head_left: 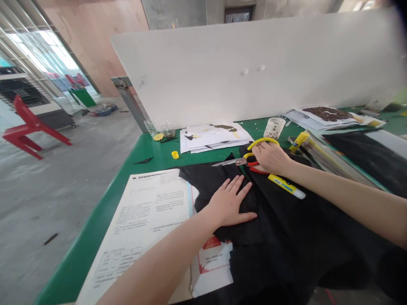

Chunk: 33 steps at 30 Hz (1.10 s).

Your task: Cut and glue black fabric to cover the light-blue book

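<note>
My left hand (230,203) lies flat with its fingers spread on a piece of black cloth (206,180). That cloth partly covers an open book (143,207) and a white sheet with red print (216,258). My right hand (269,157) is closed around scissors (241,161) with yellow and red on the handles. Their blades point left over the far edge of the cloth, close to the fingertips of my left hand. Beside my right wrist, a yellow glue stick (286,186) rests on a larger spread of black cloth (286,228), which drapes toward me.
On the green table (124,169) are a yellow cap (175,155), stacked white papers (206,142) and a clear plastic cup (274,128). Another yellow tube (299,142) lies on books at right. A white board (238,80) stands behind. A red chair (32,127) is on the floor at left.
</note>
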{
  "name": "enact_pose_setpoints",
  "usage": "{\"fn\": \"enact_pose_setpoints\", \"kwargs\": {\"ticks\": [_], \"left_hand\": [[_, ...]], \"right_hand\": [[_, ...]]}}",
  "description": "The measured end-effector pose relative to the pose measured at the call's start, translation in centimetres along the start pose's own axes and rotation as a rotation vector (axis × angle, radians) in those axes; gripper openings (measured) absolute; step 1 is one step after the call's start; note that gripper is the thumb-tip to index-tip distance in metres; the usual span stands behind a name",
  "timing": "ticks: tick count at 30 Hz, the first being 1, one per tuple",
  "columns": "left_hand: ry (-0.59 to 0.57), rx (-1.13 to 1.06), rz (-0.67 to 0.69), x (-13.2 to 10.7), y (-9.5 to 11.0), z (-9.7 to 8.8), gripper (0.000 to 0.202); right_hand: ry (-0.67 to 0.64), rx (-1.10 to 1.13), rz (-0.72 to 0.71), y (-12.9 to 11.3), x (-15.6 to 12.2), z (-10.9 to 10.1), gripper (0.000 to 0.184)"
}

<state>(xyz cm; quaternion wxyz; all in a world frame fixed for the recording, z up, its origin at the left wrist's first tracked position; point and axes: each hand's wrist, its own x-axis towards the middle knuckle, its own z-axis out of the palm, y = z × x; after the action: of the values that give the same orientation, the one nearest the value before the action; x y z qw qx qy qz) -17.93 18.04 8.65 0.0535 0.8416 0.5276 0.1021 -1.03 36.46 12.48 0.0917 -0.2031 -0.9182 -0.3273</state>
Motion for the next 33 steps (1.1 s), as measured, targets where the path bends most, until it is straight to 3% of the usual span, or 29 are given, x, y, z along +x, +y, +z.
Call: {"fn": "enact_pose_setpoints", "kwargs": {"ticks": [11, 25, 33], "left_hand": [[0.003, 0.006, 0.035, -0.1, -0.1, -0.2, 0.086], [0.006, 0.024, 0.035, -0.1, -0.1, 0.0, 0.085], [0.014, 0.018, 0.039, -0.1, -0.1, 0.1, 0.084]], "right_hand": [[0.01, -0.033, -0.033, -1.6, 1.8, -0.2, 0.04], [-0.015, -0.044, -0.125, -0.8, 1.0, 0.2, 0.04], [-0.02, -0.009, -0.016, -1.7, 0.6, 0.1, 0.039]]}}
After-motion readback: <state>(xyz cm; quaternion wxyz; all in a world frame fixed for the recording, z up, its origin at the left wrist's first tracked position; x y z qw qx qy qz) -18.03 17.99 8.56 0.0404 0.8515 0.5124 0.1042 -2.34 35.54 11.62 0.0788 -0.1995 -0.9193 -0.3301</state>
